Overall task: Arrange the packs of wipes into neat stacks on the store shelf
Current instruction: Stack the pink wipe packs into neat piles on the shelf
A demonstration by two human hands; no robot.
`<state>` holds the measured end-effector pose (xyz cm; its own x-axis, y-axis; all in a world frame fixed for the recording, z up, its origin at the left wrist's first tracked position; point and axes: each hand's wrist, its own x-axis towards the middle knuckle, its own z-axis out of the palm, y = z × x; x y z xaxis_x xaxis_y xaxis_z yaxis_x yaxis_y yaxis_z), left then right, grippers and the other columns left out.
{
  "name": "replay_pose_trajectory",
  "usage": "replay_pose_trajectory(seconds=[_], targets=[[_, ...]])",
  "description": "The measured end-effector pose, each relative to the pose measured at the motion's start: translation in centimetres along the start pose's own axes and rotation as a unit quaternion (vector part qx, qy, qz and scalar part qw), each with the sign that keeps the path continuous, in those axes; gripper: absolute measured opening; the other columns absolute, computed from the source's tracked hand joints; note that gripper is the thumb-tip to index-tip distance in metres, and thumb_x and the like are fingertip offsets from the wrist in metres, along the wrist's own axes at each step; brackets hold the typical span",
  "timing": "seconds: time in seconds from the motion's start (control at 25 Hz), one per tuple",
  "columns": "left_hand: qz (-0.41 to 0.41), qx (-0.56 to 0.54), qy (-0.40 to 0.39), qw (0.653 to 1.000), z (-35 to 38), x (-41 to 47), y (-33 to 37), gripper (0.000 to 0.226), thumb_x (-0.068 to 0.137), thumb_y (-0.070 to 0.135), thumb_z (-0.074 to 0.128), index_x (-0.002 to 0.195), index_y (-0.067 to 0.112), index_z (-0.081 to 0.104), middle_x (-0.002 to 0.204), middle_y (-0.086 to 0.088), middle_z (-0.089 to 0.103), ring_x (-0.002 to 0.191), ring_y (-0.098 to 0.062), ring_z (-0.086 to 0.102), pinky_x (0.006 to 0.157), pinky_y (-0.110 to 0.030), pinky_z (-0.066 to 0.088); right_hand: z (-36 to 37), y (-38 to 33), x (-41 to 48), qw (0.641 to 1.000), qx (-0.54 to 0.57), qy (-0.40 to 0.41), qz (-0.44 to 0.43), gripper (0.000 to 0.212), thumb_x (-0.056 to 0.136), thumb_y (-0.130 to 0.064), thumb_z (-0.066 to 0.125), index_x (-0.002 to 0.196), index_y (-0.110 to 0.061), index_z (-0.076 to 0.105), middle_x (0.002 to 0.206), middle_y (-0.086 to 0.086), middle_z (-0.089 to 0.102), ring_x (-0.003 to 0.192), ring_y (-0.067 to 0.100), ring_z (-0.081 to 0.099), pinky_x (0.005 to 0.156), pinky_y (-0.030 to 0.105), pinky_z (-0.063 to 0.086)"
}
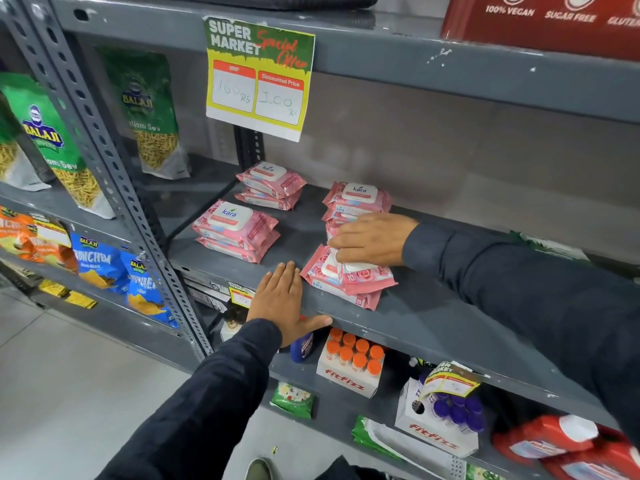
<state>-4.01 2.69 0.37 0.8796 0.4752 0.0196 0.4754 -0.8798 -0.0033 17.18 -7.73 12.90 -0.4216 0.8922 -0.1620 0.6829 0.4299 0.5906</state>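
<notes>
So nearest the camera, the left hand [289, 303] lies flat on the front edge of the grey shelf [433, 317], fingers spread and straight, thumb hooked along the lip, nothing in its grip. Just right of it is the front right stack [348, 278] of pink kara wipes packs, sitting a bit skewed near the shelf edge, the top pack turned off-line from the one below. The right hand [372, 239] comes in from the right in a dark sleeve and is down on that top pack, fingertips curled onto the white lid flap; looks like a loose pinch on the pack, though the palm hides part of it.

Further left, the front left stack [237, 232] is two packs high and fairly square, well apart from the hands. Behind the right hand there's the back right stack [356, 199], partly covered by the knuckles, so I can't count its packs. Back left stack [272, 185] sits deepest, near the upright post.

Hanging off the shelf above is a yellow and green price card [259, 77]. Off to the left, Balaji snack bags [149, 112] fill the neighbouring bay.
</notes>
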Motion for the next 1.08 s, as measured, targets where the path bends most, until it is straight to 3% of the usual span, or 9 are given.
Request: replay_pose_trajectory(seconds=[0.2, 0.36, 0.44, 0.52, 0.6, 0.76, 0.92, 1.0, 1.08], targets=[[0.0, 0.001, -0.001, 1.0, 0.0, 0.0, 0.0, 0.126, 0.059, 0.095, 0.007, 0.148, 0.006, 0.006, 0.158, -0.012, 0.005, 0.144, -0.026, 0.001, 0.117, -0.041, 0.002, 0.4, -0.1, -0.2, 0.999, 0.032, -0.003, -0.002, 0.059, 0.072, -0.003, 0.077, 0.123, -0.013, 0.048, 0.13, 0.014, 0.059, 0.112, 0.031, 0.062, 0.068, 0.04, 0.06], [0.002, 0.005, -0.002, 1.0, 0.2, 0.1, 0.0, 0.126, 0.06, 0.095, 0.007, 0.148, 0.005, 0.007, 0.158, -0.012, 0.005, 0.144, -0.027, 0.001, 0.117, -0.042, 0.003, 0.7, 0.3, -1.6, 0.984, 0.106, -0.033, 0.137, 0.077, 0.086, -0.002, 0.059, 0.149, -0.026, 0.021, 0.156, 0.004, 0.03, 0.138, 0.028, 0.038, 0.105, 0.045, 0.042], [0.003, 0.008, 0.002, 1.0, 0.2, 0.2, 0.0, 0.126, 0.06, 0.095, 0.007, 0.148, 0.005, 0.008, 0.158, -0.012, 0.006, 0.144, -0.027, 0.002, 0.117, -0.042, 0.003, 0.4, 0.4, -1.8, 0.905, 0.247, -0.043, 0.343, 0.071, 0.088, -0.003, 0.049, 0.148, -0.03, 0.023, 0.155, -0.001, 0.031, 0.135, 0.027, 0.04, 0.104, 0.036, 0.04], [0.004, 0.008, 0.003, 1.0, 0.2, 0.2, -0.1, 0.126, 0.06, 0.095, 0.007, 0.148, 0.005, 0.008, 0.158, -0.012, 0.007, 0.144, -0.027, 0.002, 0.117, -0.042, 0.003, 0.3, 0.2, -1.3, 0.808, 0.361, -0.04, 0.464, 0.055, 0.09, -0.014, 0.05, 0.143, -0.025, 0.037, 0.14, 0.005, 0.051, 0.118, 0.028, 0.055, 0.086, 0.027, 0.044], [0.003, 0.008, 0.003, 1.0, 0.2, 0.2, -0.1, 0.126, 0.06, 0.095, 0.007, 0.148, 0.005, 0.009, 0.158, -0.012, 0.007, 0.144, -0.027, 0.002, 0.117, -0.042, 0.002, 0.1, -0.6, -0.4, 0.772, 0.411, -0.06, 0.481, 0.044, 0.091, -0.031, 0.055, 0.133, -0.016, 0.049, 0.127, 0.008, 0.06, 0.108, 0.028, 0.059, 0.077, 0.026, 0.043], [0.003, 0.01, 0.004, 1.0, 0.1, 0.1, 0.0, 0.126, 0.06, 0.095, 0.007, 0.148, 0.005, 0.009, 0.158, -0.013, 0.007, 0.144, -0.027, 0.003, 0.117, -0.042, 0.003, -0.3, -2.4, 1.3, 0.726, 0.453, -0.073, 0.513, 0.064, 0.086, -0.055, 0.056, 0.133, -0.012, 0.048, 0.137, 0.01, 0.052, 0.12, 0.03, 0.052, 0.092, 0.033, 0.044], [0.003, 0.005, 0.005, 1.0, 0.2, 0.1, -0.1, 0.126, 0.06, 0.095, 0.009, 0.148, 0.005, 0.009, 0.158, -0.013, 0.008, 0.144, -0.027, 0.004, 0.117, -0.042, 0.004, -0.5, -2.3, 1.7, 0.747, 0.43, -0.084, 0.5, 0.065, 0.088, -0.051, 0.054, 0.138, -0.011, 0.043, 0.144, 0.011, 0.046, 0.128, 0.031, 0.046, 0.101, 0.038, 0.043], [0.001, 0.003, 0.005, 1.0, 0.3, 0.1, -0.1, 0.126, 0.06, 0.096, 0.008, 0.148, 0.005, 0.009, 0.158, -0.012, 0.009, 0.144, -0.027, 0.004, 0.117, -0.043, 0.005, -1.1, -1.7, 1.1, 0.802, 0.396, -0.076, 0.44, 0.054, 0.091, -0.029, 0.052, 0.143, -0.021, 0.039, 0.152, 0.007, 0.034, 0.136, 0.031, 0.036, 0.107, 0.042, 0.039], [0.003, 0.005, 0.006, 1.0, 0.3, 0.2, 0.0, 0.126, 0.06, 0.096, 0.009, 0.148, 0.005, 0.009, 0.158, -0.012, 0.009, 0.144, -0.028, 0.004, 0.117, -0.043, 0.005, -2.5, -0.8, 0.4, 0.883, 0.319, -0.122, 0.322, 0.067, 0.088, -0.007, 0.05, 0.145, -0.038, 0.033, 0.159, -0.002, 0.017, 0.145, 0.028, 0.017, 0.113, 0.047, 0.03]])
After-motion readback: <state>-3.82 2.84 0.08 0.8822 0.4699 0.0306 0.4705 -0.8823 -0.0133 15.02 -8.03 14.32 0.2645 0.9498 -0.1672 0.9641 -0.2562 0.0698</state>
